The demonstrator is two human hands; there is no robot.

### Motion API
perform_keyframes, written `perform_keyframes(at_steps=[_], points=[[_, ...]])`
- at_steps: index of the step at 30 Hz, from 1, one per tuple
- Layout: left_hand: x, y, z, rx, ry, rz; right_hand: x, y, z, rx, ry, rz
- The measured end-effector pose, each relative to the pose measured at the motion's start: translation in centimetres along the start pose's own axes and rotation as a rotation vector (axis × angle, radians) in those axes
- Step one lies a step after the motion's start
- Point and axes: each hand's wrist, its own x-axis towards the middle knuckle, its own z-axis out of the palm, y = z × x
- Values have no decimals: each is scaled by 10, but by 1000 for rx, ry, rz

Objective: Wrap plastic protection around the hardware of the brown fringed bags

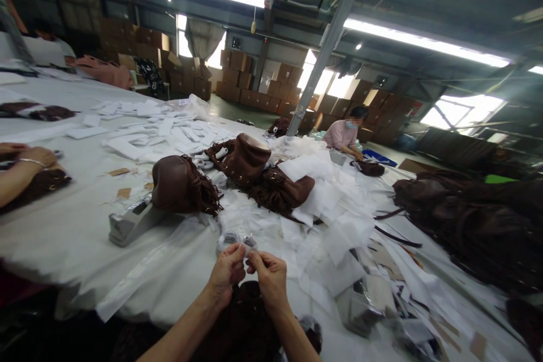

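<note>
In front of me, my left hand [227, 272] and my right hand [270, 276] are close together, fingertips pinched. Between them is a small, pale, shiny piece [249, 242] that looks like clear film; its exact kind is too small to tell. A grey-white wrapped loop [229, 239] shows just behind my left fingers. Below my wrists lies a dark brown bag [248, 317], partly hidden by my forearms. Farther up the table are brown fringed leather bags, one with a smooth rounded side [172, 184] and another standing with its base up [246, 158].
White paper sheets [339, 209] are heaped to the right of centre. Two grey tape dispensers [127, 226] [360, 305] stand on the white-covered table [178, 271]. Dark bags [479, 226] are piled at right. Co-workers' hands [38, 158] work at left; another person [339, 133] sits beyond.
</note>
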Motion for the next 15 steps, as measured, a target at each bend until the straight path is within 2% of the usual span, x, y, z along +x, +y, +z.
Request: perform_keyframes(at_steps=[3,5,11,15], points=[[-2,-1,1,68,44,52,4,1,-3,18,-120,81],[-4,0,4,143,51,84,6,0,-5,17,-150,88],[-7,-4,16,259,12,158,8,0,-5,28,-28,19],[-10,-2,21,523,11,269,7,6,-4,71,21,-17]])
